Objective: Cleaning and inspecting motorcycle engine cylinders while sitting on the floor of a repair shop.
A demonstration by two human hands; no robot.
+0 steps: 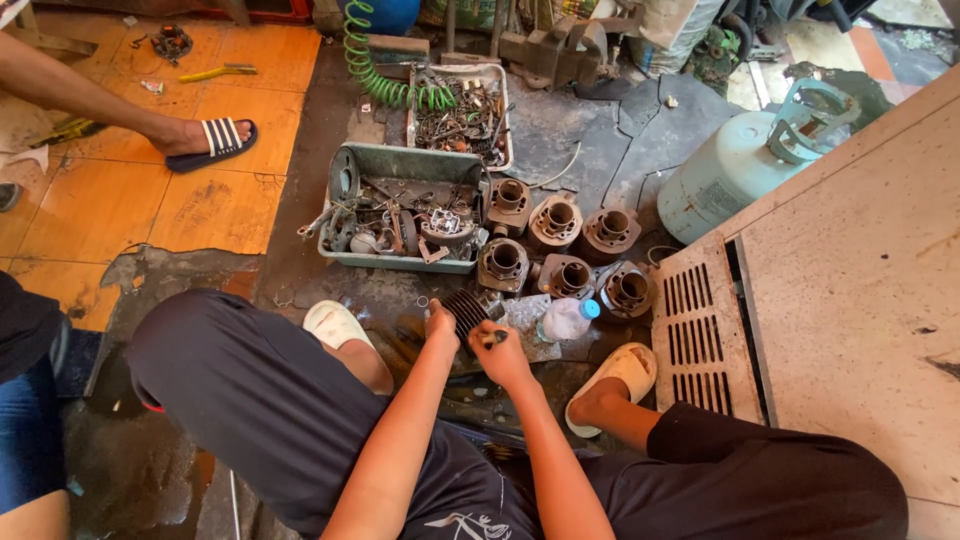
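Note:
I squat on a greasy workshop floor. My left hand (441,324) grips a dark finned engine cylinder (466,308) that rests on the floor between my feet. My right hand (497,350) is closed around a small dark tool (492,339), its tip beside the cylinder. A clear plastic bottle with a blue cap (567,319) lies just right of the cylinder. Several more rusty engine cylinders (558,222) stand in two rows right behind it.
A grey-green tray (398,162) of oily metal parts sits ahead, a white tray (457,72) of scrap behind it with a green coiled hose (372,70). A pale gas cylinder (722,172) and a slotted metal cabinet (700,325) stand right. Another person's sandalled foot (207,137) rests upper left.

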